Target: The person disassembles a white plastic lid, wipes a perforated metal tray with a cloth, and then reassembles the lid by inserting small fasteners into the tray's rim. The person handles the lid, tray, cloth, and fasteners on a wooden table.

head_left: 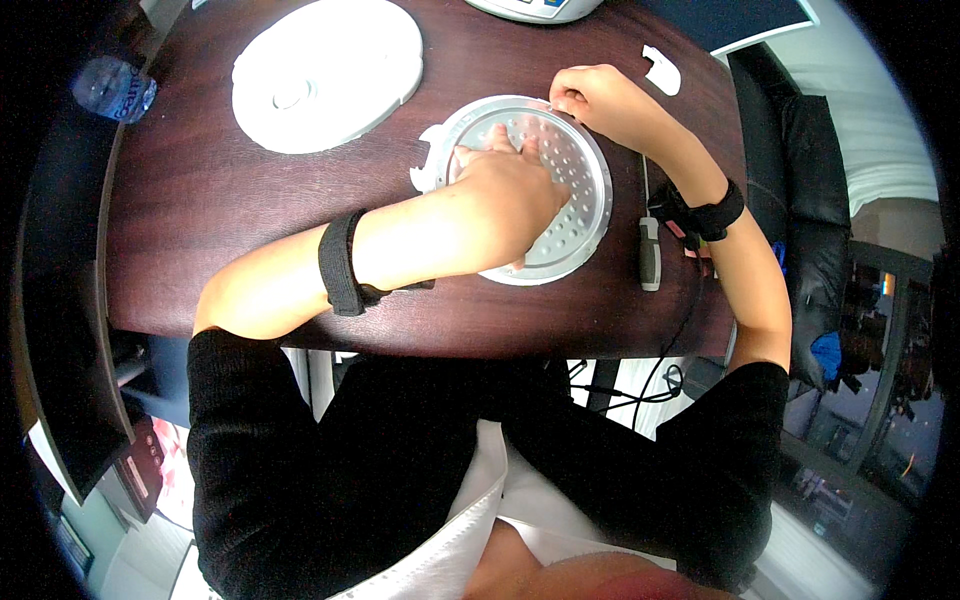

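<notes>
A round, silver disc (pixel 587 215) with rows of small bumps or holes lies on the dark wooden table, white tabs (pixel 428 155) jutting from under its left edge. Across its middle my left hand (pixel 508 195) is spread, fingers apart and pressing on the metal. My right hand (pixel 605 100) is closed at the disc's far right rim, its fingers curled together; whatever they hold, if anything, is hidden. To the right of the disc, a screwdriver (pixel 650 255) with a grey handle points away from me.
A white oval lid (pixel 345 75) with a round knob lies at the far left. A small white plastic piece (pixel 661 72) is at the far right, and a white appliance (pixel 540 8) stands at the back. A water bottle (pixel 115 88) is at left. Black cables (pixel 645 390) hang below the table's front edge.
</notes>
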A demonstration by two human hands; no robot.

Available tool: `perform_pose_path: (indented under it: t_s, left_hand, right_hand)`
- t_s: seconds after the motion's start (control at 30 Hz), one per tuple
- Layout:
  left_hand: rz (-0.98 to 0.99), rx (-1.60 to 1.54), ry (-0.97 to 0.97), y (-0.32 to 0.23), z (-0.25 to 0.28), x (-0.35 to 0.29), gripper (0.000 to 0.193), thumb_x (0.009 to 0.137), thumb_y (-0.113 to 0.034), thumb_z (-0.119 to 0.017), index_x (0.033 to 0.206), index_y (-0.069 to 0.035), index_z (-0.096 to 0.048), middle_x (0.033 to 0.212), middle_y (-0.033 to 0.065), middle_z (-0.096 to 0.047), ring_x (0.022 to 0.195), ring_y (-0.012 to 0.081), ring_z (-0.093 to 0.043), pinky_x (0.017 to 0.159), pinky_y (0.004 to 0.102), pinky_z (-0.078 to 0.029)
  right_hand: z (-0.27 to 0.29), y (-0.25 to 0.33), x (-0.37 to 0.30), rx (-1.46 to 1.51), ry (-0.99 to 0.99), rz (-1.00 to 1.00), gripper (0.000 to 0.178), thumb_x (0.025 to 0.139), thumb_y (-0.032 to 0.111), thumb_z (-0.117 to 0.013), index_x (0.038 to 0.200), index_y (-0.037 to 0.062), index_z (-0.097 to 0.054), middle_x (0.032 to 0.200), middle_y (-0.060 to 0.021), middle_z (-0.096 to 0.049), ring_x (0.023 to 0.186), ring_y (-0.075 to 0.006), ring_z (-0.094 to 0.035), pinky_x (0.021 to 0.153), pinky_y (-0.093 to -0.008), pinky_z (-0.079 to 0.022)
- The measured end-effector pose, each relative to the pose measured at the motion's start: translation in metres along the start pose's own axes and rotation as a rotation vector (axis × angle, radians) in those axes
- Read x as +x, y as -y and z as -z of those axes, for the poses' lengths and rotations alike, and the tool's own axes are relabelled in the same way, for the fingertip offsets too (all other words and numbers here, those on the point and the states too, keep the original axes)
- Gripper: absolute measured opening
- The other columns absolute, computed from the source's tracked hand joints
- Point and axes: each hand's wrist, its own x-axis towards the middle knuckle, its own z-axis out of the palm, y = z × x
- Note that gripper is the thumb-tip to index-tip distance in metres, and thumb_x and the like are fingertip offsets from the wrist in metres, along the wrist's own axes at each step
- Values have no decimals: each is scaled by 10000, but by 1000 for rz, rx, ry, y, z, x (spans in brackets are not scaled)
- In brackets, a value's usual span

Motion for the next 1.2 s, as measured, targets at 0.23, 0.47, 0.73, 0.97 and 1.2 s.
perform_pose_path:
  t_s: [0.23, 0.47, 0.73, 0.97, 1.2]
  left_hand:
    - [1, 10, 20, 1, 2, 1, 811, 648, -367, -808, 1346, -191, -435, 1448, 272, -292, 1286, 526, -318, 892, 597, -459]
    - [2, 8, 15, 0, 2, 0, 820, 645, -366, -813, 1351, -198, -432, 1450, 269, -292, 1285, 526, -320, 882, 605, -461]
    - [-3, 2, -12, 1, 1, -1, 807, 642, -349, -816, 1342, -195, -445, 1452, 277, -281, 1273, 534, -335, 877, 603, -466]
    - [-3, -6, -13, 1, 1, 0, 816, 625, -348, -825, 1336, -194, -455, 1457, 281, -265, 1271, 535, -337, 869, 607, -468]
    - [-2, -8, -5, 0, 2, -1, 826, 628, -347, -826, 1347, -200, -447, 1469, 282, -235, 1271, 535, -337, 870, 605, -467]
  right_hand:
    - [2, 6, -1, 118, 31, -77, 109, 834, 106, -619, 860, 2, -637, 720, -105, -620, 632, -175, -579, 605, -294, -477]
    - [1, 7, -3, 13, -24, 58, 112, 818, 110, -611, 847, 8, -649, 750, -128, -633, 664, -249, -606, 624, -318, -492]
    - [2, 3, -5, -17, -49, 81, 107, 823, 93, -625, 870, -2, -631, 753, -121, -611, 634, -207, -585, 604, -299, -473]
    - [0, 3, -4, -95, -68, 141, 113, 816, 101, -635, 865, 0, -617, 749, -121, -604, 646, -214, -587, 613, -301, -478]
    - [-1, 4, -4, -90, -71, 136, 117, 816, 103, -636, 862, -1, -613, 762, -116, -609, 655, -215, -595, 613, -303, -478]
